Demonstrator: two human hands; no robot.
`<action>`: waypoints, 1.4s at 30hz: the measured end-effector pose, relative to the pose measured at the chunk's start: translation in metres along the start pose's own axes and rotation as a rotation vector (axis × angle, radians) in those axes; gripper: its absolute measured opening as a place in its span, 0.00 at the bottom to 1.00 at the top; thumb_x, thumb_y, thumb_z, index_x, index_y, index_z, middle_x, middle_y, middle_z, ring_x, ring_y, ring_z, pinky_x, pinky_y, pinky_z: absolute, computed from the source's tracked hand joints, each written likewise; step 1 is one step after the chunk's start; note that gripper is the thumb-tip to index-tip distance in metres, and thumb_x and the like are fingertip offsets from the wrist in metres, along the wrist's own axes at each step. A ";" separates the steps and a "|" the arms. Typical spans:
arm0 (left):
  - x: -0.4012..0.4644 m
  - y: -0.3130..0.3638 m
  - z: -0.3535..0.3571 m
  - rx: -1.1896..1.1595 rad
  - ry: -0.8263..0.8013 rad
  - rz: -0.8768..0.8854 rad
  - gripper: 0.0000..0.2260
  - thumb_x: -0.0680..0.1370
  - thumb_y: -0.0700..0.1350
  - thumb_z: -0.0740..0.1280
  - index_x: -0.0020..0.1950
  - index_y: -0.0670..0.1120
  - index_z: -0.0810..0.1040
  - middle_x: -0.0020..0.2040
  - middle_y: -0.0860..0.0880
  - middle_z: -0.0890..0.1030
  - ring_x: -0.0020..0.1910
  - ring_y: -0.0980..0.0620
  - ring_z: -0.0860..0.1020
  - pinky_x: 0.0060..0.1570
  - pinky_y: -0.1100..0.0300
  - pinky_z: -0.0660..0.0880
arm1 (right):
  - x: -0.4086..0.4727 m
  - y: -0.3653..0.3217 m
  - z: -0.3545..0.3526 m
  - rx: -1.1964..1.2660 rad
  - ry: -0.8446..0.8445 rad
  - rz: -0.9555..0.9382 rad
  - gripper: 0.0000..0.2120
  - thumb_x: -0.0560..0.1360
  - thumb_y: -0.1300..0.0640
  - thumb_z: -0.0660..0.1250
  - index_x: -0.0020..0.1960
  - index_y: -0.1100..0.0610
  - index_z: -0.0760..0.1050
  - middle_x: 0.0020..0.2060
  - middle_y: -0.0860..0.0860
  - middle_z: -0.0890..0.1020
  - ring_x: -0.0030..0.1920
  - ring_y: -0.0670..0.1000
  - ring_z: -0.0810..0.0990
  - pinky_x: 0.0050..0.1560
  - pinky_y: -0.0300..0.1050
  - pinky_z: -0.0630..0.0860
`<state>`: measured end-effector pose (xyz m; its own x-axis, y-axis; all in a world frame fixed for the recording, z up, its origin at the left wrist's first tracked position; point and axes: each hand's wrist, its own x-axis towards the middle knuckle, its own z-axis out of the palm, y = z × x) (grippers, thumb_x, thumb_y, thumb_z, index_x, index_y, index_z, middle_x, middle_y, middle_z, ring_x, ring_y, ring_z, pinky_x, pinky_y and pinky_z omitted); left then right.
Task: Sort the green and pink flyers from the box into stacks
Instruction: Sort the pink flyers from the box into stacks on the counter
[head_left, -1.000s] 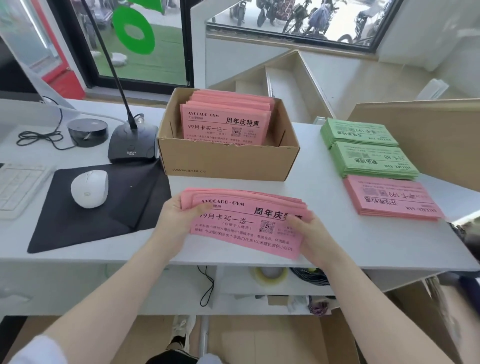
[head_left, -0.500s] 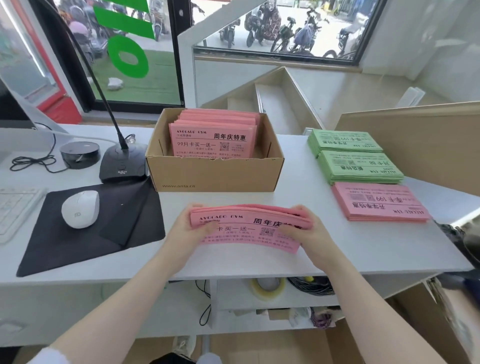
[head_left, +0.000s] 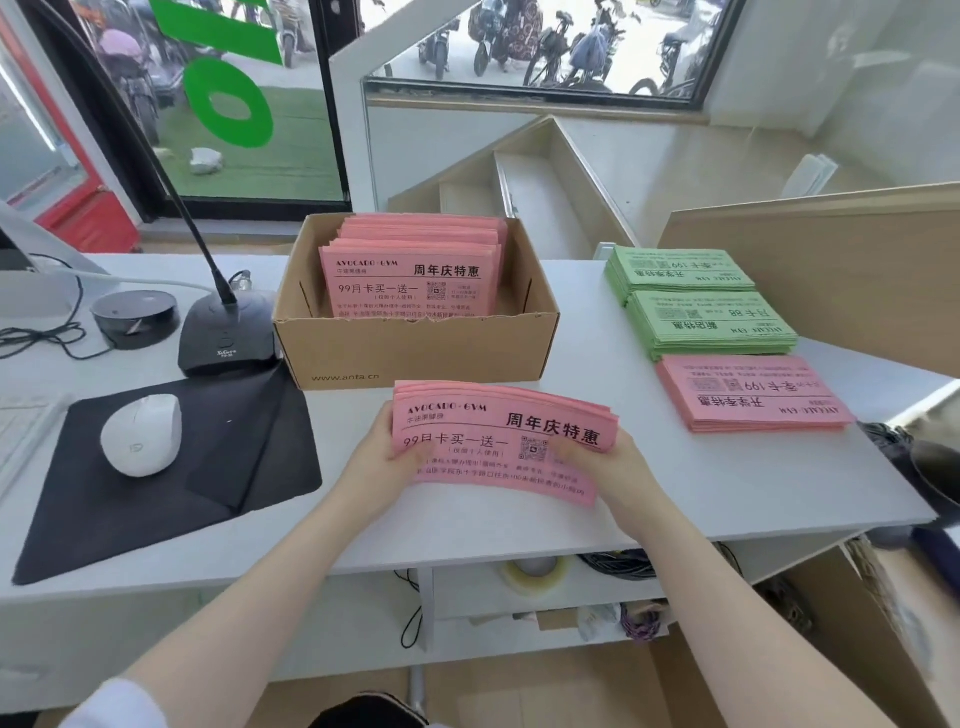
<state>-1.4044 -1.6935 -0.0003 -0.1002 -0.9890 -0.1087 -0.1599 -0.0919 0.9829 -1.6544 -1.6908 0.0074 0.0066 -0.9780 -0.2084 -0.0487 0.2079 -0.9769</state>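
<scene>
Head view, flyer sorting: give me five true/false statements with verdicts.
1. Both hands grip one bundle of pink flyers. True: the left hand holds its left end, the right hand its right end.
2. The cardboard box still holds pink flyers. True.
3. Green flyers are visible in the box. False: only pink ones show.
4. Three sorted stacks lie on the right of the desk. True: two green stacks and a pink stack nearest the person.
5. The white mouse lies on the bare desk. False: it lies on the black mouse pad.
</scene>
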 end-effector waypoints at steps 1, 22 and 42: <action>0.003 0.001 -0.001 0.027 -0.029 0.007 0.17 0.76 0.36 0.66 0.60 0.53 0.69 0.56 0.52 0.80 0.56 0.53 0.78 0.57 0.48 0.75 | 0.000 0.000 -0.002 0.009 0.031 0.011 0.15 0.72 0.65 0.69 0.58 0.59 0.74 0.51 0.56 0.83 0.49 0.54 0.83 0.47 0.49 0.80; 0.072 0.106 0.056 0.580 -0.521 0.335 0.09 0.70 0.41 0.70 0.47 0.51 0.76 0.44 0.49 0.83 0.39 0.53 0.80 0.40 0.56 0.78 | 0.004 -0.099 -0.007 -1.015 0.121 -0.384 0.09 0.73 0.58 0.67 0.53 0.53 0.77 0.45 0.47 0.79 0.45 0.47 0.74 0.45 0.39 0.68; 0.147 0.084 0.241 -0.170 -0.240 -0.230 0.04 0.76 0.36 0.65 0.49 0.43 0.75 0.43 0.44 0.83 0.34 0.54 0.83 0.36 0.63 0.80 | 0.058 -0.024 -0.270 0.006 0.673 0.073 0.01 0.76 0.61 0.65 0.45 0.58 0.74 0.45 0.56 0.81 0.44 0.55 0.79 0.50 0.53 0.77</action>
<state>-1.6694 -1.8190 0.0305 -0.3113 -0.8869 -0.3413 -0.0420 -0.3460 0.9373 -1.9228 -1.7573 0.0309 -0.6201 -0.7581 -0.2020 -0.0197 0.2724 -0.9620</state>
